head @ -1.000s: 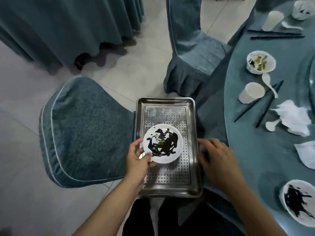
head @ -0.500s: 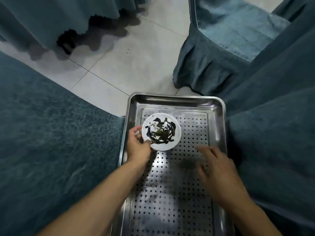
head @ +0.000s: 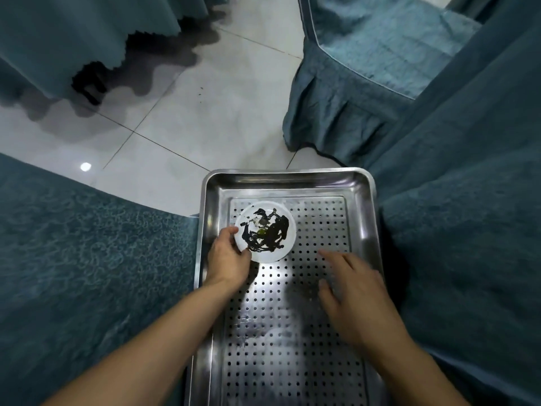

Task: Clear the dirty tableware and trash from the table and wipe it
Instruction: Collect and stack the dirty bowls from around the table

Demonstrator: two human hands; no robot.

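A perforated stainless steel tray (head: 363, 218) fills the lower middle of the view. A small white plate (head: 281, 247) smeared with dark sauce and a green scrap lies in the tray's far left part. My left hand (head: 228, 259) grips the plate's near left rim, thumb on top. Over the tray's right side my right hand (head: 360, 297) hovers, fingers spread and holding nothing. The dining table top is out of view.
A teal covered chair (head: 73, 273) lies to the left under the tray's edge. Teal tablecloth (head: 468, 230) hangs at the right. Another covered chair (head: 366, 68) stands beyond the tray, and white tiled floor (head: 205, 112) shows between.
My view dropped away from the table and closed in on the tray. The plate moved with my left hand toward the tray's far left part. My right hand left the tray's rim.
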